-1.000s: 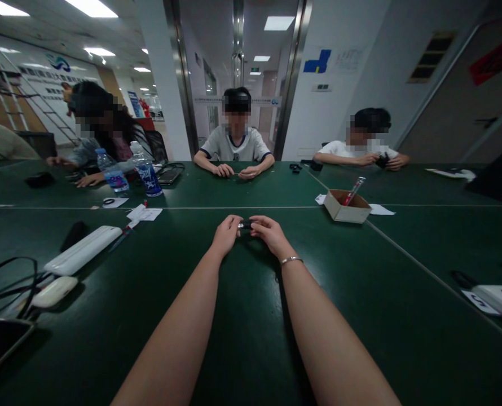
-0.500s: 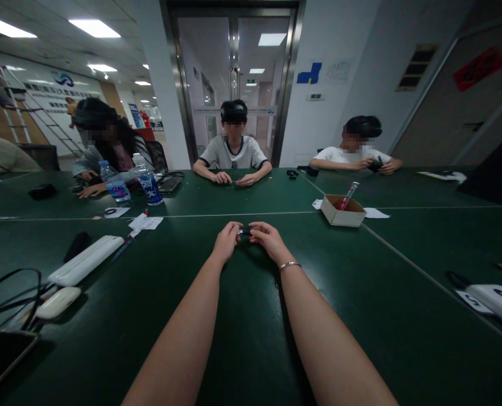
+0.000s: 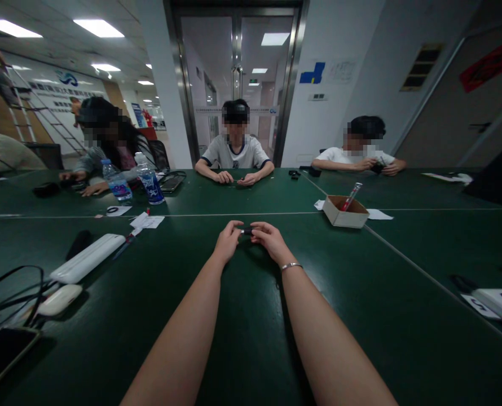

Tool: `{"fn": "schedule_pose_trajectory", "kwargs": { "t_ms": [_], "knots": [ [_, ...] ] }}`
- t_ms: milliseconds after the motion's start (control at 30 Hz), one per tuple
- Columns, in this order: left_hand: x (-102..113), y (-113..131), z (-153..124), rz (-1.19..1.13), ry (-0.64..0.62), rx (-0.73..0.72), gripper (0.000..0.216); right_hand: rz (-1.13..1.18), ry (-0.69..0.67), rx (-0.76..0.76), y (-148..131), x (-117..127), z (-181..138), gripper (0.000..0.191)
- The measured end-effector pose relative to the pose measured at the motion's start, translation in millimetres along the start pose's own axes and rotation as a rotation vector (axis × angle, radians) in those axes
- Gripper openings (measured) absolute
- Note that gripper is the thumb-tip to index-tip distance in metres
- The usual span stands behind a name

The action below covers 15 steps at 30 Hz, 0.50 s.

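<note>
Black piece (image 3: 247, 232) crosswise between left hand (image 3: 227, 242), right hand (image 3: 272, 241).

An office: lights (image 3: 99, 28) set in the ceiling (image 3: 128, 12), a logo (image 3: 67, 78) and lettering on the wall at left, tall metal-framed glass doors (image 3: 210, 62) beyond the far edge of a large green table (image 3: 251, 338), and people (image 3: 235, 151) seated along that edge.
</note>
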<state>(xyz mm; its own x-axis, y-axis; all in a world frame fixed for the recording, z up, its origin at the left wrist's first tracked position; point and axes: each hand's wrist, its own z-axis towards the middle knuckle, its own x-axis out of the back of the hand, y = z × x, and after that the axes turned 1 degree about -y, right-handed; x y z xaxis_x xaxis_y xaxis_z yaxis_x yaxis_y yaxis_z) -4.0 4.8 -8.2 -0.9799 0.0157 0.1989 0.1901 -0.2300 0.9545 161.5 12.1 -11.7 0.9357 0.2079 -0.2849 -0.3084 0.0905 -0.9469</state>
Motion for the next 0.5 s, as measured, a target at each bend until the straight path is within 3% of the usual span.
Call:
{"fn": "schedule_pose_trajectory", "kwargs": {
  "t_ms": [500],
  "knots": [
    [0.1,0.8,-0.1,-0.016,-0.012,-0.015,0.024,0.021,0.003,-0.019,-0.2,0.4,0.1,0.033]
  ]
}}
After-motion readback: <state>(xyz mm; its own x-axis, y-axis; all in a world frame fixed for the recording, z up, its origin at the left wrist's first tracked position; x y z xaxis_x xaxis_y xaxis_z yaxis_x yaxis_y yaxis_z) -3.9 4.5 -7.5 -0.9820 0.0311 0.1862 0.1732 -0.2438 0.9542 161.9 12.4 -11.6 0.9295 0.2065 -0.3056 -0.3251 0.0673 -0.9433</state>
